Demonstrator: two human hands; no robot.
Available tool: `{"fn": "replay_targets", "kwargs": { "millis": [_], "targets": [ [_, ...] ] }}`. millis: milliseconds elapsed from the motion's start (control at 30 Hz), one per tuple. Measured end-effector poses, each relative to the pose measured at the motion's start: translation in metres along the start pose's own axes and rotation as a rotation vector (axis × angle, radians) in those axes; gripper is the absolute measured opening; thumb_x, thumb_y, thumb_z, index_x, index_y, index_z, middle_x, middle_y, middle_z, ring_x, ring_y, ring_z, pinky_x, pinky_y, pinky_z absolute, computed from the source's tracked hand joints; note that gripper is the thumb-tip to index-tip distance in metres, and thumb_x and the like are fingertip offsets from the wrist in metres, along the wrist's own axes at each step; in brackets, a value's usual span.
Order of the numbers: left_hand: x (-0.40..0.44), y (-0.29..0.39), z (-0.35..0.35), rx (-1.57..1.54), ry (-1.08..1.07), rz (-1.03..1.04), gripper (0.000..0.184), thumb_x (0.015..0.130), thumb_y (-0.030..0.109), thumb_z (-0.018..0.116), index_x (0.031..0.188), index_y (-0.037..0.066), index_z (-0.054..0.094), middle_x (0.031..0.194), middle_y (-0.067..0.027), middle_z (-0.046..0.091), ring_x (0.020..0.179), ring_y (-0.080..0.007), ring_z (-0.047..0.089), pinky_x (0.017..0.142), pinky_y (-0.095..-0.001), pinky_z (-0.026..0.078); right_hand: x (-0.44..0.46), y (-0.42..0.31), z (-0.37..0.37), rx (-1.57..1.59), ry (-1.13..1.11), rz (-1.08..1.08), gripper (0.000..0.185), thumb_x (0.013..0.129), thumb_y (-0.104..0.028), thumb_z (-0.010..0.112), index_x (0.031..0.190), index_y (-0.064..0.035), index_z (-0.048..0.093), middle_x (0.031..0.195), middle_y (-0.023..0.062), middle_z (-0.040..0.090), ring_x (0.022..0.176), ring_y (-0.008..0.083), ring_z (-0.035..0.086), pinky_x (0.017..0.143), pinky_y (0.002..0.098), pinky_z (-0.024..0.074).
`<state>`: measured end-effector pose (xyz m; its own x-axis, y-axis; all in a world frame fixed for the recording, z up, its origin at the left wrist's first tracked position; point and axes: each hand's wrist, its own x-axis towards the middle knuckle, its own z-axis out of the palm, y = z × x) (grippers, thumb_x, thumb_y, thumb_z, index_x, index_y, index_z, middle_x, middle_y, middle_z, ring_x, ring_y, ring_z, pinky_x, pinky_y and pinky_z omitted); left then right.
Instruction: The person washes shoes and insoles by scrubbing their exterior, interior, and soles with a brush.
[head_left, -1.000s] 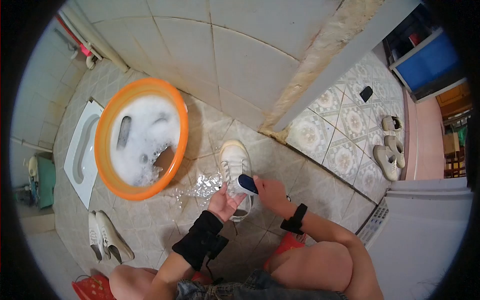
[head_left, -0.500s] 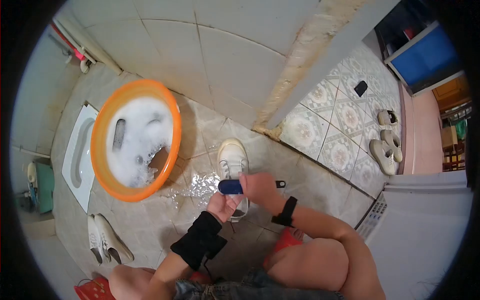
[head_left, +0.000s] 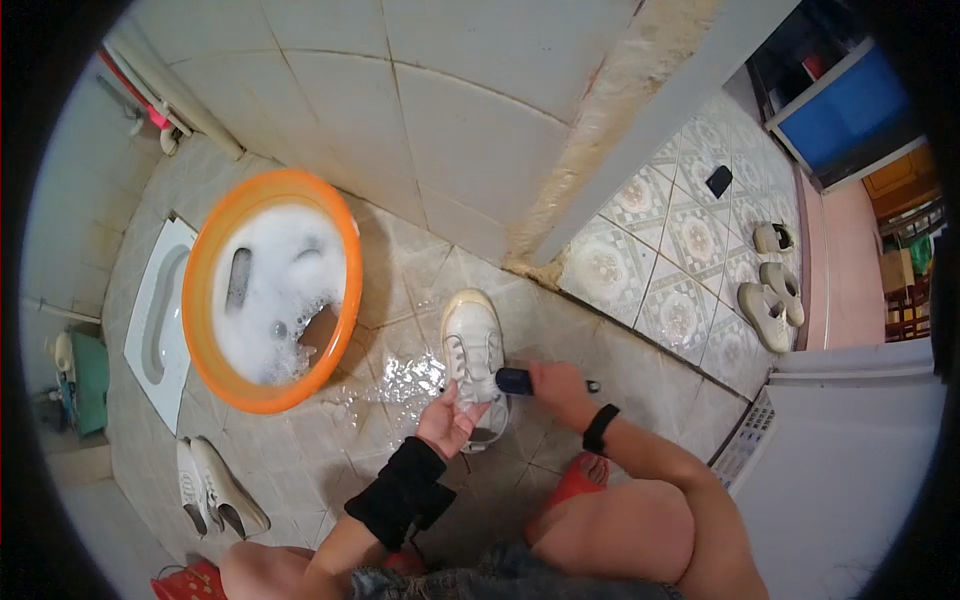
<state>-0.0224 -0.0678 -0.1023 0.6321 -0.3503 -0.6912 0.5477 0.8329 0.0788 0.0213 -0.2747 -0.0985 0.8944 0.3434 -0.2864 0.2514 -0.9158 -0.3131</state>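
Note:
A white lace-up sneaker [head_left: 471, 335] rests on the wet floor tiles in front of me, toe pointing away. My left hand [head_left: 447, 424], palm partly turned up, grips its left side near the laces and opening. In my right hand [head_left: 563, 390] is a dark blue scrub brush [head_left: 514, 381], held level with its head against the right side of the sneaker. The brush's bristles are hidden from view. Part of the sneaker's heel shows below my left fingers.
An orange basin [head_left: 350, 300] of foamy water stands left, beside a white squat toilet [head_left: 160, 340]. A pair of pale shoes [head_left: 215, 485] lies at lower left. Beyond the door sill are more shoes [head_left: 765, 315] and a small black object [head_left: 719, 181].
My right hand has moved the brush rightward, from across the sneaker to its right side. My left hand has shifted slightly down onto the sneaker's side.

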Motion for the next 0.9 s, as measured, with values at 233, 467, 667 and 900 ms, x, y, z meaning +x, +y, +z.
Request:
{"fn": "replay_targets", "kwargs": {
  "millis": [233, 467, 667, 900],
  "targets": [
    [0.006, 0.006, -0.002, -0.087, -0.019, -0.047, 0.037, 0.095, 0.028, 0.030, 0.119, 0.003, 0.041, 0.114, -0.0135, 0.052, 0.103, -0.0254, 0.052, 0.092, -0.0388, 0.043, 0.012, -0.041, -0.016, -0.058, -0.023, -0.198, 0.018, 0.081, -0.020, 0.044, 0.078, -0.0070, 0.055, 0.062, 0.0156, 0.058, 0.058, 0.0332, 0.059, 0.052, 0.0448, 0.0455],
    [0.001, 0.015, -0.010, -0.023, 0.000, -0.024, 0.038, 0.094, 0.027, 0.029, 0.118, 0.001, 0.041, 0.116, -0.0157, 0.050, 0.104, -0.0261, 0.052, 0.092, -0.0387, 0.042, 0.010, 0.000, -0.020, -0.144, -0.047, -0.036, 0.020, 0.083, -0.021, 0.043, 0.080, -0.0054, 0.055, 0.061, 0.0145, 0.058, 0.056, 0.0320, 0.059, 0.048, 0.0456, 0.0446],
    [0.008, 0.005, -0.017, 0.054, -0.012, -0.046, 0.040, 0.094, 0.029, 0.031, 0.120, 0.000, 0.038, 0.116, -0.0159, 0.050, 0.104, -0.0276, 0.052, 0.091, -0.0382, 0.043, 0.020, -0.020, 0.006, -0.117, 0.143, -0.265, 0.022, 0.084, -0.022, 0.042, 0.082, -0.0026, 0.053, 0.061, 0.0138, 0.058, 0.054, 0.0305, 0.059, 0.047, 0.0445, 0.0439],
    [-0.001, -0.002, -0.011, 0.067, -0.034, -0.044, 0.038, 0.094, 0.028, 0.033, 0.118, 0.000, 0.040, 0.112, -0.0137, 0.053, 0.101, -0.0249, 0.054, 0.090, -0.0371, 0.044, 0.021, -0.051, -0.022, 0.153, 0.140, -0.097, 0.041, 0.090, -0.028, 0.034, 0.065, -0.0040, 0.055, 0.055, 0.0180, 0.054, 0.051, 0.0367, 0.053, 0.050, 0.0470, 0.0410]
  ]
}}
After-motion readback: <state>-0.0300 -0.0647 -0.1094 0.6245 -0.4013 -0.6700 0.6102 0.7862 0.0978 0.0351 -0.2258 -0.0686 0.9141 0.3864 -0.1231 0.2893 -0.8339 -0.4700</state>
